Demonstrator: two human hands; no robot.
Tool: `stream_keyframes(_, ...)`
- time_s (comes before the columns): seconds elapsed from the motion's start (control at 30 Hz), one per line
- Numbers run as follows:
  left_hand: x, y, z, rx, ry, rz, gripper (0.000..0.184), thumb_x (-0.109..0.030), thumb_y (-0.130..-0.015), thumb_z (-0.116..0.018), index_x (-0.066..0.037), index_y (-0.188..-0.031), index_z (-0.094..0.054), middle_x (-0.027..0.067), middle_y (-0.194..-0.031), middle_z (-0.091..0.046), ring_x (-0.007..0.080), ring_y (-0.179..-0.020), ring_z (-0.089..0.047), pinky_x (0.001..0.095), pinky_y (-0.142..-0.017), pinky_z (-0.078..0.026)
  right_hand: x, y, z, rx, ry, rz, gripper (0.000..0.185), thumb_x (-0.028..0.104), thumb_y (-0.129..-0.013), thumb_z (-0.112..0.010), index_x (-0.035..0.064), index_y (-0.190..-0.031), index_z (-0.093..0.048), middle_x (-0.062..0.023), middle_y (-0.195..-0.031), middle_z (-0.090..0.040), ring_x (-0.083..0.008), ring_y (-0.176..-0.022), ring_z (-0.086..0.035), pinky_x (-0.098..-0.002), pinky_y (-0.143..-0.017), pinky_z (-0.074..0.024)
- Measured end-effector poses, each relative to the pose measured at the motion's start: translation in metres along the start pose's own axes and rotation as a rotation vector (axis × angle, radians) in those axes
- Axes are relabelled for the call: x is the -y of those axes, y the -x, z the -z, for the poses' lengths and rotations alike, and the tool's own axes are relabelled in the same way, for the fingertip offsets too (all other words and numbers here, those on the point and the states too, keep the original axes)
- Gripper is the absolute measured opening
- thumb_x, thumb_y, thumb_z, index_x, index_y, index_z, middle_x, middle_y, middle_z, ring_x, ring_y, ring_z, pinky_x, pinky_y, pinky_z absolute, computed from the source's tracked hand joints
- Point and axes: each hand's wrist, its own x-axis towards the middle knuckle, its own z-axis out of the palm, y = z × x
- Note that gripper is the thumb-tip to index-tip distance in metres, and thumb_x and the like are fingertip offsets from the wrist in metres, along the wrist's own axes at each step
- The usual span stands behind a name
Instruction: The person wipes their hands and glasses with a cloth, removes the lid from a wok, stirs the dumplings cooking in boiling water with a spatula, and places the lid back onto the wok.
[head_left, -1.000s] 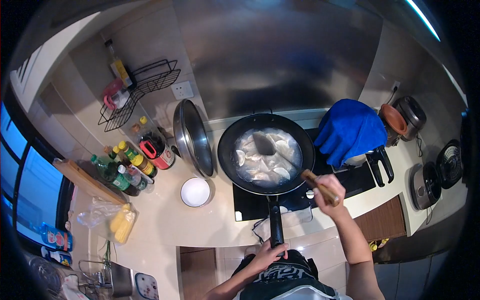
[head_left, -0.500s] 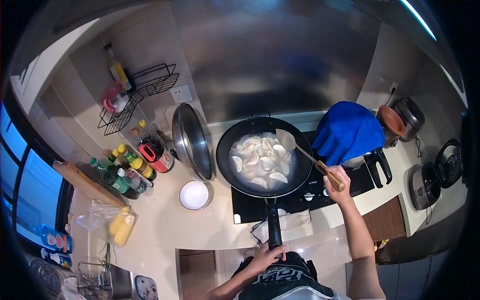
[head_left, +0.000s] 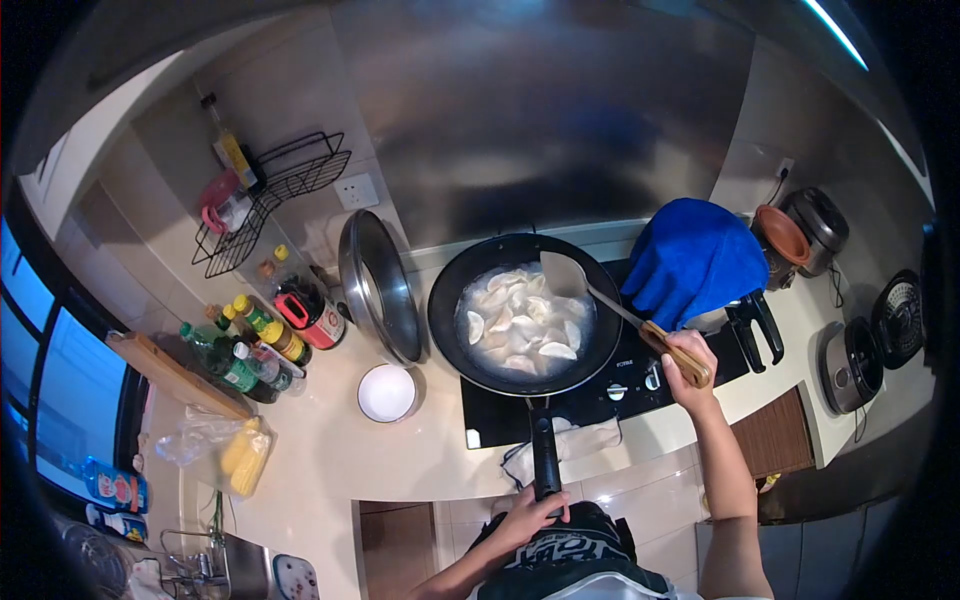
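My left hand (head_left: 533,515) is closed round the end of the black wok handle (head_left: 544,450). The black wok (head_left: 450,340) sits on the stove and holds dumplings (head_left: 557,350) in cloudy, steaming liquid. My right hand (head_left: 693,372) grips the wooden handle of a spatula (head_left: 620,312). Its broad metal blade is at the upper right of the liquid, beside the dumplings, with its lower part near the surface.
A large lid (head_left: 380,285) leans left of the wok, above a white bowl (head_left: 387,393). Bottles (head_left: 255,340) stand farther left. A blue cloth (head_left: 697,260) covers something on the right burner. A white cloth (head_left: 585,438) lies at the stove's front edge.
The spatula has moved from among the dumplings to the wok's upper right side, and my right hand has shifted right. My left hand stays on the handle. The dumplings have shifted.
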Motion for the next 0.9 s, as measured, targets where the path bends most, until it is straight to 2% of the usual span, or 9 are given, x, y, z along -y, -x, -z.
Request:
stream_keyframes(0.1, -0.003, 0.002, -0.001, -0.002, -0.001, 0.000, 0.022, -0.029, -0.078, -0.056, -0.012, -0.087, -0.045, 0.0034, -0.069, -0.053, 0.0117, -0.071, -0.051, 0.0301, -0.065, -0.038, -0.008, -0.001, -0.009, 0.000, -0.035, -0.014, 0.017, 0.003, -0.068, -0.059, -0.0002, -0.085, -0.054, -0.0137, -0.080, -0.056, -0.0241, -0.073, -0.056, -0.0299, -0.067, -0.0443)
stream_keyframes(0.4, -0.001, 0.002, -0.001, -0.002, 0.015, -0.007, 0.020, -0.027, -0.079, -0.055, -0.012, -0.086, -0.045, 0.0027, -0.069, -0.053, 0.0102, -0.069, -0.051, 0.0284, -0.064, -0.037, -0.005, 0.006, -0.005, 0.021, -0.018, -0.085, 0.017, 0.004, -0.069, -0.059, 0.0009, -0.085, -0.055, -0.0122, -0.078, -0.056, -0.0228, -0.071, -0.055, -0.0297, -0.067, -0.0438)
stream_keyframes(0.73, 0.003, 0.000, 0.000, -0.010, 0.019, -0.009, 0.020, -0.025, -0.079, -0.056, -0.011, -0.088, -0.044, 0.0022, -0.071, -0.052, 0.0115, -0.070, -0.052, 0.0310, -0.064, -0.038, -0.007, 0.022, -0.010, -0.076, -0.155, -0.274, 0.017, 0.003, -0.070, -0.058, 0.0006, -0.086, -0.055, -0.0098, -0.080, -0.055, -0.0181, -0.071, -0.052, -0.0269, -0.067, -0.0414)
stream_keyframes(0.83, 0.001, 0.001, 0.000, -0.009, 0.006, -0.018, 0.020, -0.025, -0.079, -0.056, -0.011, -0.088, -0.044, 0.0021, -0.072, -0.052, 0.0117, -0.070, -0.052, 0.0327, -0.064, -0.038, -0.002, 0.021, -0.008, -0.042, -0.186, -0.274, 0.017, 0.004, -0.072, -0.056, 0.0004, -0.088, -0.054, -0.0066, -0.081, -0.051, -0.0150, -0.075, -0.049, -0.0257, -0.070, -0.0388)
stream_keyframes(0.9, 0.001, 0.000, 0.002, 0.025, -0.003, -0.027, 0.020, -0.025, -0.079, -0.056, -0.011, -0.088, -0.044, 0.0021, -0.071, -0.052, 0.0117, -0.071, -0.052, 0.0330, -0.064, -0.038, -0.001, 0.020, -0.011, -0.053, -0.181, -0.255, 0.016, 0.004, -0.071, -0.057, 0.0006, -0.086, -0.054, -0.0081, -0.080, -0.053, -0.0163, -0.072, -0.050, -0.0261, -0.068, -0.0398)
